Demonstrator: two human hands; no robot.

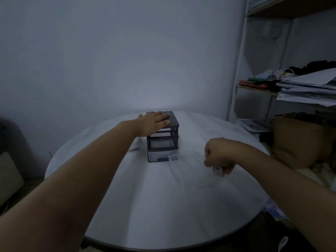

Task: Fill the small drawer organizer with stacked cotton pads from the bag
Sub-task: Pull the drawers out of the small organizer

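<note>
L grip [155, 122] flat, fingers spread, on top of drawer organizer [162, 142], mid tabletop [163, 206], well back from near edge. R grip [219, 155] curled, pinching small clear piece [217, 172] to organizer's right, bare room around. White bag [135, 145] just beside organizer's left
</note>
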